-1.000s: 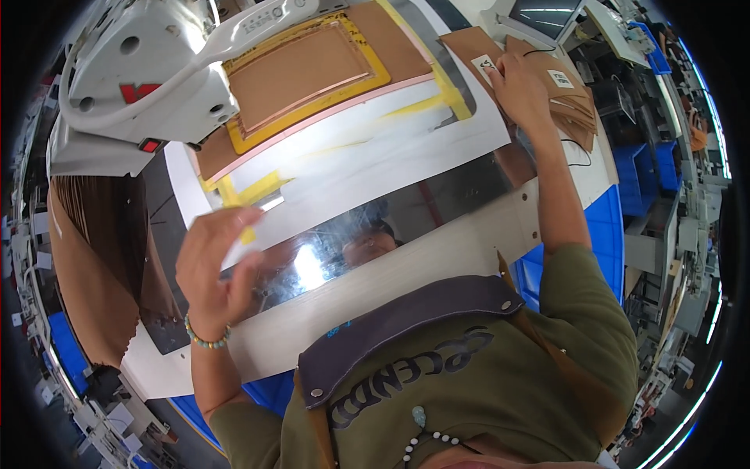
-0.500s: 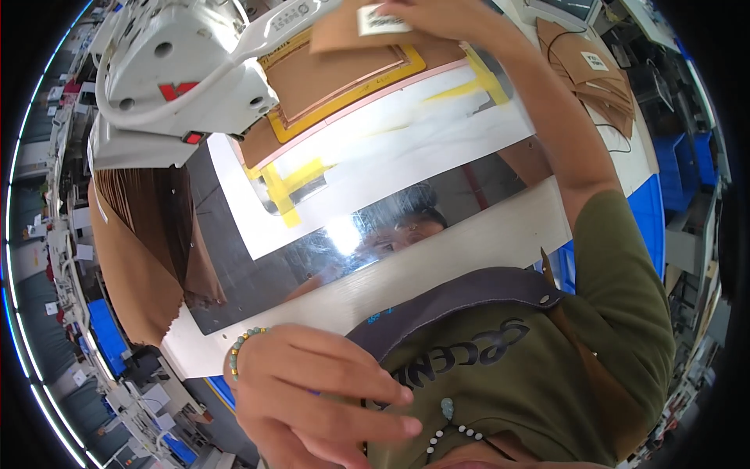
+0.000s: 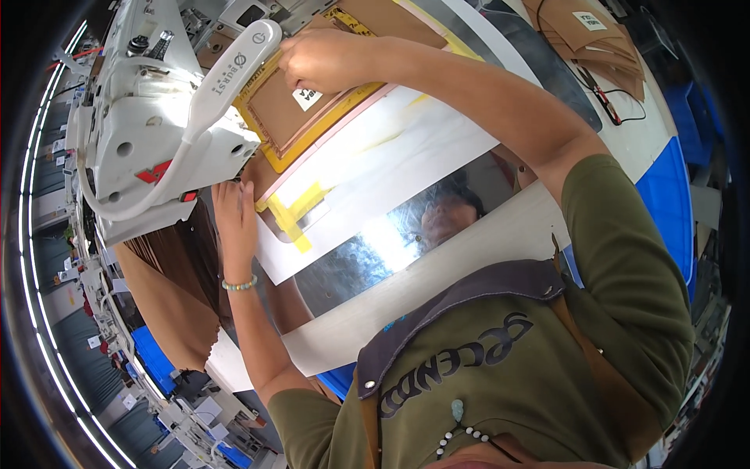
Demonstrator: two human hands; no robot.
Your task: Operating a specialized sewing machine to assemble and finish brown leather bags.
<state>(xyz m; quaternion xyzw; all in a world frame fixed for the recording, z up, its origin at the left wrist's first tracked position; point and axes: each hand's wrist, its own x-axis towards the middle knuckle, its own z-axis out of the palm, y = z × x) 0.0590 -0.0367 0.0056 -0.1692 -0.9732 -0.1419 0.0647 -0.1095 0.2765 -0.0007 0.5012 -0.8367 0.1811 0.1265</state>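
Note:
At the far middle, my right hand (image 3: 332, 61) has its fingers curled down over a brown panel with a white label (image 3: 307, 97), seemingly pinching it. The panel lies within a yellow-edged template (image 3: 285, 162); the hand covers part of both. My left hand (image 3: 234, 219) reaches to the template's near left corner, its fingers stretched out beside the sewing machine (image 3: 133, 117). Nothing shows in that hand, though its fingertips are partly hidden. Yellow tape (image 3: 293, 223) crosses the white sheet (image 3: 351, 184) under the template.
A white gooseneck lamp (image 3: 234, 66) arches over the work. Brown material (image 3: 172, 305) hangs at the left table edge. More brown pieces (image 3: 582, 47) are piled at the far right, near red-handled snips (image 3: 605, 105). A blue bin (image 3: 664, 203) stands at the right, and a shiny metal plate (image 3: 336, 277) covers the near tabletop.
My left hand has gone from close to my chest out to the template's corner. My right hand has moved left and lowered the labelled panel onto the template. The view has shifted.

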